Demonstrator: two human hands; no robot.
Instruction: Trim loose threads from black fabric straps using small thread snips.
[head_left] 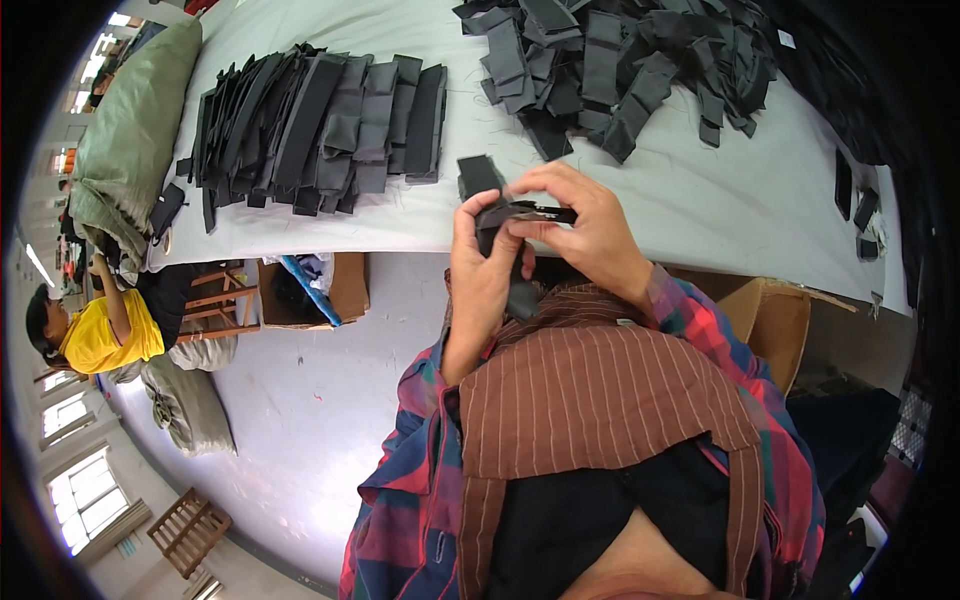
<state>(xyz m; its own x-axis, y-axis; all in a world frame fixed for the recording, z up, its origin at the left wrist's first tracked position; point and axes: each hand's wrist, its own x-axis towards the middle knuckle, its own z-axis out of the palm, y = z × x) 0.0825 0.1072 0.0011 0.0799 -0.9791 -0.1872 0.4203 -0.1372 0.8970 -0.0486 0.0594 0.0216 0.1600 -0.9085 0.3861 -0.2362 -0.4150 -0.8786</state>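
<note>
Above the table's near edge, my left hand [478,262] pinches a dark grey fabric strip [480,178] between thumb and fingers. The strip's upper end sticks up past the fingertips, and its lower end hangs below the palm. My right hand [592,222] is closed round small black thread snips [548,213], whose tip meets the strip beside my left thumb. Fingers partly hide the blades and the middle of the strip. To the left on the white-covered table [400,228] lies a row of overlapping dark strips [290,130]. A loose heap of similar pieces [600,70] lies at the far right.
A large greenish sack [140,110] rests at the table's left end. Below stand a wooden stool [215,300] and an open cardboard box [350,285]. Another cardboard box [780,320] is at my right. A person in yellow [115,330] works at the left.
</note>
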